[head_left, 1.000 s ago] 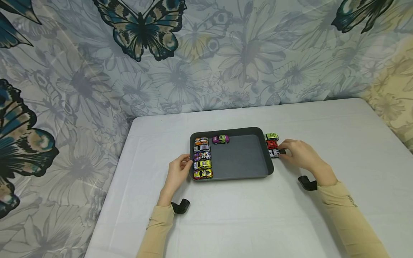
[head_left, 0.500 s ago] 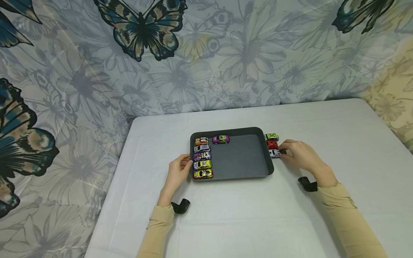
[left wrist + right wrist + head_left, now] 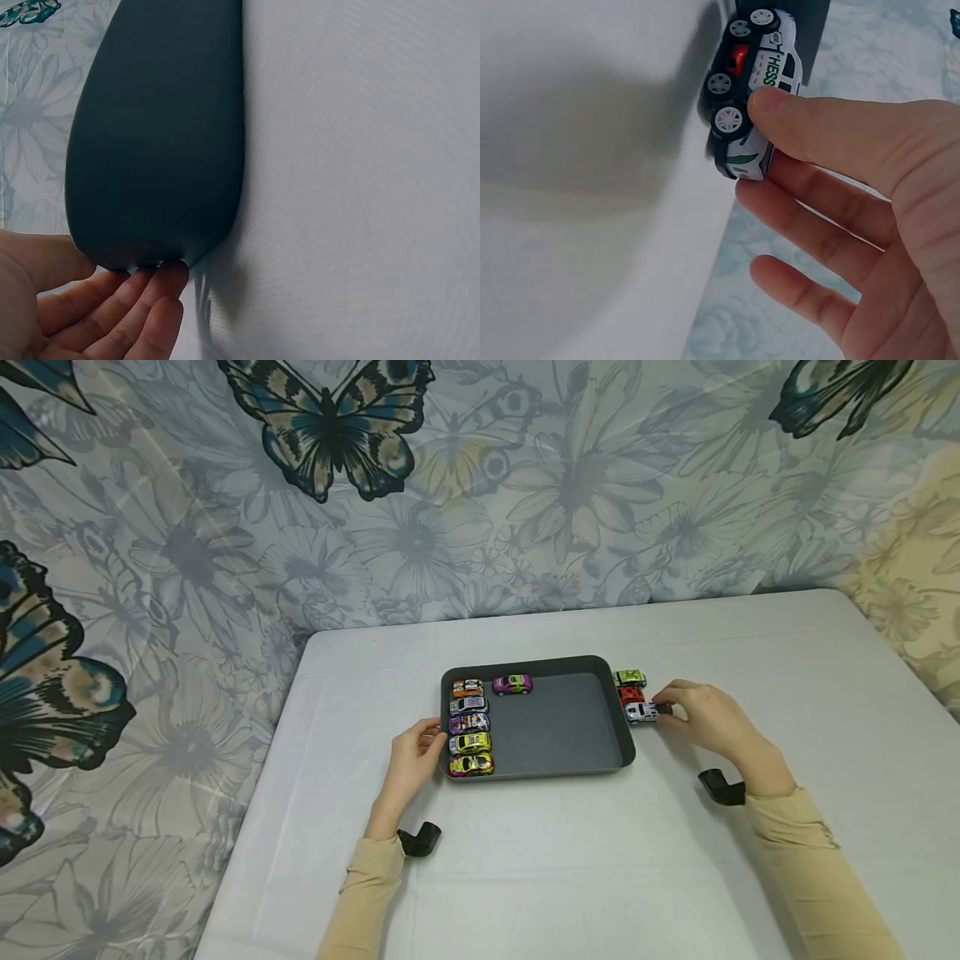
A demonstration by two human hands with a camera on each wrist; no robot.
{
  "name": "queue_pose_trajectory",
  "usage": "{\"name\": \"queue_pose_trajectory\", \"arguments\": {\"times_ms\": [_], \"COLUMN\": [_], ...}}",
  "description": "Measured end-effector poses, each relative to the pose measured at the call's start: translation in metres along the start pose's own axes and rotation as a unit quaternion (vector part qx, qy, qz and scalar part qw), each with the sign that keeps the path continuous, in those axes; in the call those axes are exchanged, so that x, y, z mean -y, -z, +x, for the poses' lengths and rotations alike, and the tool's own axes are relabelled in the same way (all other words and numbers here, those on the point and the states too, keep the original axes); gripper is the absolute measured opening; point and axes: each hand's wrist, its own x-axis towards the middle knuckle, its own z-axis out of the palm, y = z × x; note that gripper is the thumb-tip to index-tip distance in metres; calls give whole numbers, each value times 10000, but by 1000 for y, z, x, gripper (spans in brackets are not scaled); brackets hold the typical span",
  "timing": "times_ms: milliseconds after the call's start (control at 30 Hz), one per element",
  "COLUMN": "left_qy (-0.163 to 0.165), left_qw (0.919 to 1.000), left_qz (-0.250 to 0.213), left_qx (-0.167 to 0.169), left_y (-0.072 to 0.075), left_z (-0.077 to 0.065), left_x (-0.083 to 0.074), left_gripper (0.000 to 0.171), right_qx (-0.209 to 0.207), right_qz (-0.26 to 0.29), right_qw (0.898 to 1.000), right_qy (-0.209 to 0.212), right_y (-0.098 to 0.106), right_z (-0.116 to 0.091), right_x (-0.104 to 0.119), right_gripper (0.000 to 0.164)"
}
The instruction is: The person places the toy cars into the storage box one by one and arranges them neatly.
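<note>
White and green, the Hess car [image 3: 769,71] has HESS on its side and black wheels with pale middles. It is right of the middle of the frame, just beside the tray [image 3: 562,727]. My right hand [image 3: 701,714] pinches its end with thumb and fingers. Above it are a red car [image 3: 630,695] and a lime car [image 3: 630,678]. My left hand [image 3: 414,756] has bent fingers and holds the tray's left edge. The tray is dark grey. Down its left side sit an orange car [image 3: 468,688], silver car [image 3: 468,705], purple car [image 3: 469,723], yellow car [image 3: 470,742] and yellow-red car [image 3: 471,764]. Near its top wall sits a pink-green car [image 3: 512,684].
</note>
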Motion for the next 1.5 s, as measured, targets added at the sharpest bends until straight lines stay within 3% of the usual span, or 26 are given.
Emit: {"name": "queue_pose_trajectory", "arguments": {"times_ms": [500,967,1500], "left_qy": [-19,69,59], "left_qw": [10000,10000,10000], "left_qz": [7,35,49], "left_qx": [4,19,41], "left_y": [0,1,1], "left_z": [0,0,1], "left_x": [0,-1,-2], "left_gripper": [27,26,27], "right_qx": [-453,-380,-179], "right_qz": [-119,-96,33], "right_qw": [9985,9989,9991], "right_qy": [277,239,374], "right_y": [17,28,23], "right_z": [7,25,51], "right_x": [1,9,30], "right_gripper": [22,21,20]}}
